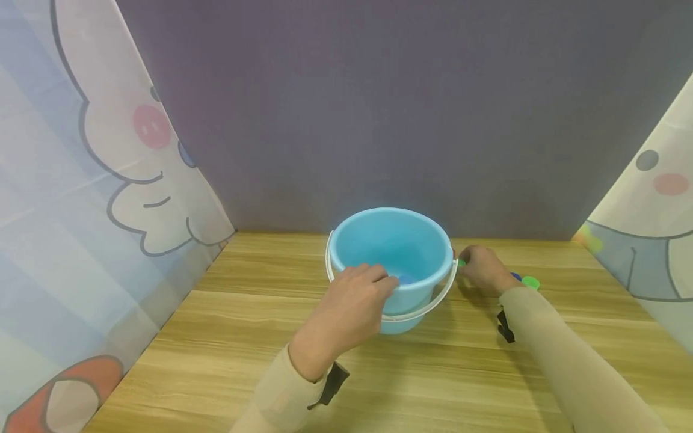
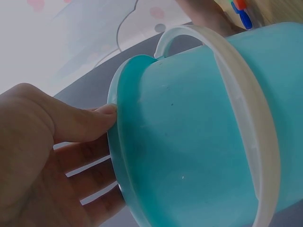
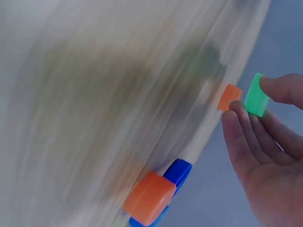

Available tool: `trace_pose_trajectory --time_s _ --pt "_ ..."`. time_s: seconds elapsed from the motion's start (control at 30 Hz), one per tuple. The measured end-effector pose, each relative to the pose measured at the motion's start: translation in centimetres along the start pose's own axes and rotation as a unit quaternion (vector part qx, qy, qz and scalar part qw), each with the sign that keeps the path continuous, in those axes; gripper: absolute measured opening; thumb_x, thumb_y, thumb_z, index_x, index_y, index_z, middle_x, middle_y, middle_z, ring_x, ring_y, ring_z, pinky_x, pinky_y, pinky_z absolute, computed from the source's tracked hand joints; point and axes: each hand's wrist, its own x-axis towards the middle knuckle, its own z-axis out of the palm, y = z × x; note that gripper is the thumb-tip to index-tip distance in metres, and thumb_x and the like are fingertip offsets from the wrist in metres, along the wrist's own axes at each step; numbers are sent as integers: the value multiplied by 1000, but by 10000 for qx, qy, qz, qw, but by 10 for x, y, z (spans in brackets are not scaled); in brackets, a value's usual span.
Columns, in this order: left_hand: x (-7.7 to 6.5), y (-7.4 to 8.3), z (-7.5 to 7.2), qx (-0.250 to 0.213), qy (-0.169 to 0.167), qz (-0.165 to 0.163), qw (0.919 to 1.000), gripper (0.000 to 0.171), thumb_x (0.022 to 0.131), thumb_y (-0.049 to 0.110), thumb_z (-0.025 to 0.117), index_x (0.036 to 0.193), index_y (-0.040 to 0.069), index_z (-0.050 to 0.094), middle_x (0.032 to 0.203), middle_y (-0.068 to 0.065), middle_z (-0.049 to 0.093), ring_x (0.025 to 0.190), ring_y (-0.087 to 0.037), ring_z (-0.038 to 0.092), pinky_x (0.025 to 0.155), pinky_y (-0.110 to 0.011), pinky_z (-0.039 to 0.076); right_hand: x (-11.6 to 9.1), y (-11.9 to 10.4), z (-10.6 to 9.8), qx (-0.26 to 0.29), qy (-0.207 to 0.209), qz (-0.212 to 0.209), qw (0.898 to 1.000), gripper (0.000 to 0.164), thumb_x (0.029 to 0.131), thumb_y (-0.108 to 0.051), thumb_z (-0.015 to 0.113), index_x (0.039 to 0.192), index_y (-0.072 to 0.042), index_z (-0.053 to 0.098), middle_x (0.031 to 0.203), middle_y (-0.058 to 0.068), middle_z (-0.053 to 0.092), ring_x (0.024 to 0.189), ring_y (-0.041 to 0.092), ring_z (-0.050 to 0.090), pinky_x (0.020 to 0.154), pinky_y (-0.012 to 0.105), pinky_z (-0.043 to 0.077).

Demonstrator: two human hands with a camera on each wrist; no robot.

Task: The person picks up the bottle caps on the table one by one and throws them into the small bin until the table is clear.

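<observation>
A light blue bucket (image 1: 390,240) with a white handle (image 2: 246,109) stands upright on the wooden table. My left hand (image 1: 352,307) grips its near rim, the thumb outside and the fingers reaching over the rim, as the left wrist view shows. Something blue (image 1: 405,280) lies inside the bucket, mostly hidden by the near wall. Just right of the bucket, my right hand (image 1: 483,267) pinches a small green plastic cap (image 3: 257,95) between thumb and fingers. Close by its fingertips in the right wrist view is an orange cap (image 3: 229,97).
Right of the bucket, a green cap (image 1: 531,282) and a blue cap (image 1: 516,276) lie on the table (image 1: 227,349). Another orange cap (image 3: 149,198) shows with blue ones (image 3: 178,172) in the right wrist view. A dark grey panel (image 1: 379,120) rises behind; printed curtains (image 1: 70,210) flank both sides.
</observation>
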Motion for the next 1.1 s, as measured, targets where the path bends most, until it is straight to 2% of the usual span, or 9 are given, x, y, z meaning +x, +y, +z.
trace_pose_trajectory --time_s 0.13,0.37,0.7,1.1 --pt "0 0 0 -4 -6 -19 10000 35 79 -10 65 106 10 75 92 1 68 79 -19 61 70 -30 48 -3 -3 0 134 249 -78 9996 42 91 -24 70 114 10 64 110 26 67 102 43 62 89 58 50" --pt "0 1 0 -48 60 8 10000 34 80 -10 64 105 10 75 91 1 67 77 -19 60 68 -30 48 -6 -5 2 404 526 -114 9977 42 89 -25 73 113 8 67 112 26 68 104 42 64 90 56 51" --pt "0 0 0 18 41 8 10000 35 76 -11 66 103 11 74 90 1 67 77 -19 60 68 -29 47 -11 -5 4 825 630 45 9946 42 92 -24 70 119 7 66 118 26 66 109 42 62 91 53 50" --pt "-1 0 0 13 34 -16 10000 35 78 -11 65 104 10 74 90 1 67 77 -19 60 67 -29 47 -20 -8 9 1193 654 142 9906 46 94 -26 69 126 7 63 125 29 63 115 44 59 96 55 48"
